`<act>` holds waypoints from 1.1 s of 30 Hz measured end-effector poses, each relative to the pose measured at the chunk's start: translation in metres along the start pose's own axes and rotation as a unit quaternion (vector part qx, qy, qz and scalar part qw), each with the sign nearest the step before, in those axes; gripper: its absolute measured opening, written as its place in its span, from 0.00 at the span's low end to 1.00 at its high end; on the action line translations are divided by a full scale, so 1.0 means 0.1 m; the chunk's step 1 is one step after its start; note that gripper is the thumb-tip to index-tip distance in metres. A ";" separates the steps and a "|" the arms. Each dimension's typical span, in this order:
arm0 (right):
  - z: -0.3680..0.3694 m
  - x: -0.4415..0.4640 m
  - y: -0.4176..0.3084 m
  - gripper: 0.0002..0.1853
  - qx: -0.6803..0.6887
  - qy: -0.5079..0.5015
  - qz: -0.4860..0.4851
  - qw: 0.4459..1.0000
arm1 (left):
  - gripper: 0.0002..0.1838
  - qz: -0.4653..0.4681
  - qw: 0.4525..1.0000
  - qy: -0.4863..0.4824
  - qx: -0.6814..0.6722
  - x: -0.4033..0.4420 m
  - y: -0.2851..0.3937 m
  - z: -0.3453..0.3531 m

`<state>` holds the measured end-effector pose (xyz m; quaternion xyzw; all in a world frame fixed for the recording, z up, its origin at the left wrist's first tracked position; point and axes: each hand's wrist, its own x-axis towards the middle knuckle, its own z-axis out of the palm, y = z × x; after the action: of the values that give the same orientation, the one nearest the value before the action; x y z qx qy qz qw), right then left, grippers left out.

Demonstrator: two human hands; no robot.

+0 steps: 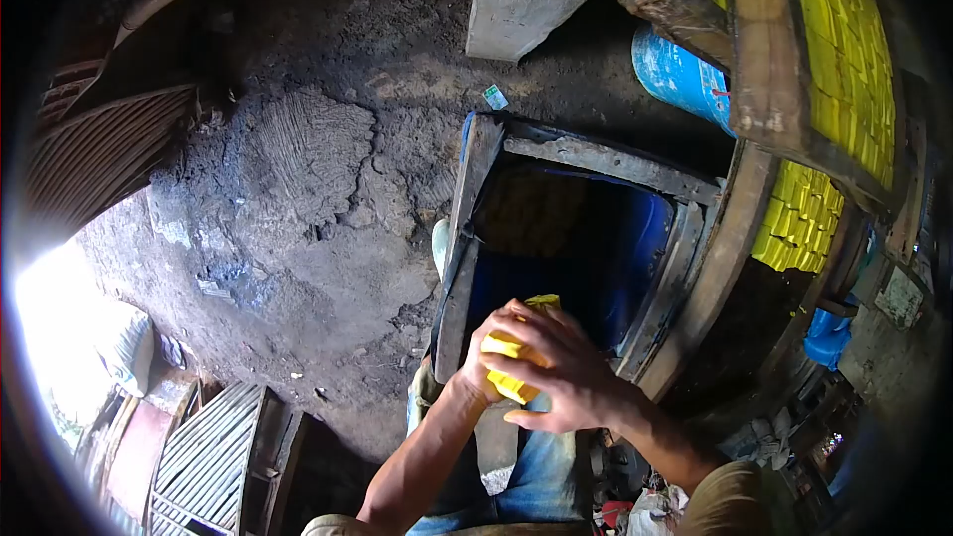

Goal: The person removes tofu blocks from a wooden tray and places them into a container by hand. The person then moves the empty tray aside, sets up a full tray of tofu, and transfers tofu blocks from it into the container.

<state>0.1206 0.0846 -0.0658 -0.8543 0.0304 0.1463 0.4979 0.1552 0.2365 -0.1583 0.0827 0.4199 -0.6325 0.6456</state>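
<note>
A yellow bundle [508, 365] is held between my two hands over the near edge of a dark blue-lined bin with a wooden frame [606, 164]. My left hand [478, 377] wraps the bundle from the left. Over its top and right side lie the bent fingers of my right hand [561, 377]. A bit of yellow shows above the knuckles. What the bin holds is too dark to make out.
Stacked yellow pieces [799, 218] lie at the right behind a wooden beam [720, 268], with more at the upper right. A blue drum [680, 74] stands beyond the bin. Slatted wooden racks [208, 452] are at lower left. Rough dark ground [318, 169] spreads left of the bin.
</note>
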 end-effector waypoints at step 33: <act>1.06 0.23 1.91 0.28 0.124 0.205 0.235 0.942 | 0.34 0.051 0.998 0.038 0.014 -0.67 -0.13 -0.11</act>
<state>0.0811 0.0820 -0.2818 -0.7656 0.3499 0.0761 0.5344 0.1492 0.2913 -0.1162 0.1372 0.4306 -0.6008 0.6594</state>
